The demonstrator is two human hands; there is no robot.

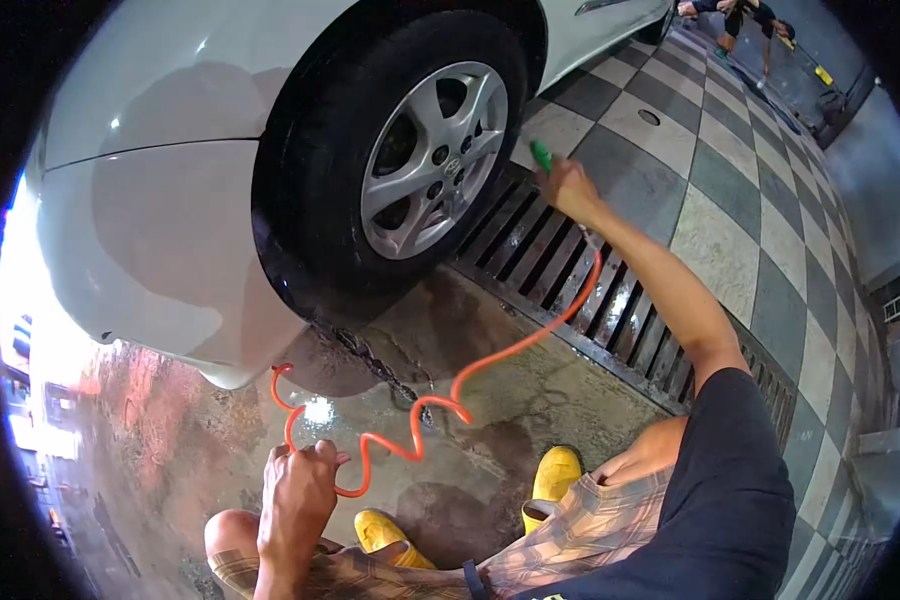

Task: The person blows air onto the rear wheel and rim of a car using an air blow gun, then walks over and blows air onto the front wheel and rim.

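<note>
My right hand (570, 190) is wrapped round a spray gun with a green tip (541, 155), held over the floor grate just right of the wheel (435, 165). Most of the gun is hidden by the fingers. From below that fist an orange coiled hose (510, 350) runs down in loose loops towards my left side. My left hand (300, 485) is closed on the hose near my knee, low in the view. The wheel's black tyre (315, 160) and silver rim stand close to the gun, apart from it.
A white car (170, 210) fills the upper left. A slatted metal drain grate (560, 270) crosses the wet concrete (450, 440). Checkered tiles (710, 200) lie beyond it. My yellow boots (555, 472) are below. Another person (745, 25) bends at the far upper right.
</note>
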